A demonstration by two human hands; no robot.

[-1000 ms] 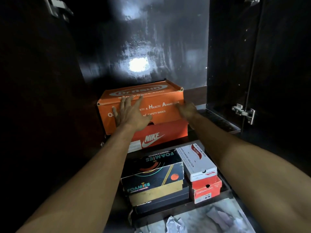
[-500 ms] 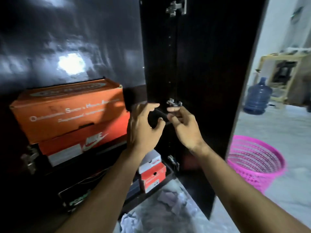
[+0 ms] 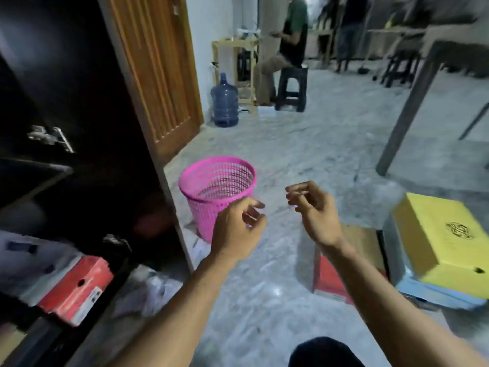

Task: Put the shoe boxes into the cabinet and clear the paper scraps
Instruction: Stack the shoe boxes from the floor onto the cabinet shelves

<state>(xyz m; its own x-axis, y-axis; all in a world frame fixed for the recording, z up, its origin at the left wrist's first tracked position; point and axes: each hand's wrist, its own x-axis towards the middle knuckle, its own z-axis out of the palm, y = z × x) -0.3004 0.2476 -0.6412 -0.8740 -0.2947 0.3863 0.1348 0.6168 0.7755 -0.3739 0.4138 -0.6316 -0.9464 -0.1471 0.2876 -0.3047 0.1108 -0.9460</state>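
Both hands had left the cabinet [image 3: 79,128]. Left hand [image 3: 235,231] and right hand [image 3: 316,210] hung over the floor near the basket [image 3: 211,205], fingers loosely curled, holding nothing.

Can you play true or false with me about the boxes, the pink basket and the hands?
1. The pink basket stands on the floor. True.
2. The right hand holds a shoe box. False: it holds no box, its fingers loosely curled.
3. A yellow box lies on top of a light blue box. True.
4. The left hand is inside the basket. False: it hangs in the air in front of it.
5. The water jug is red. False: it is blue.
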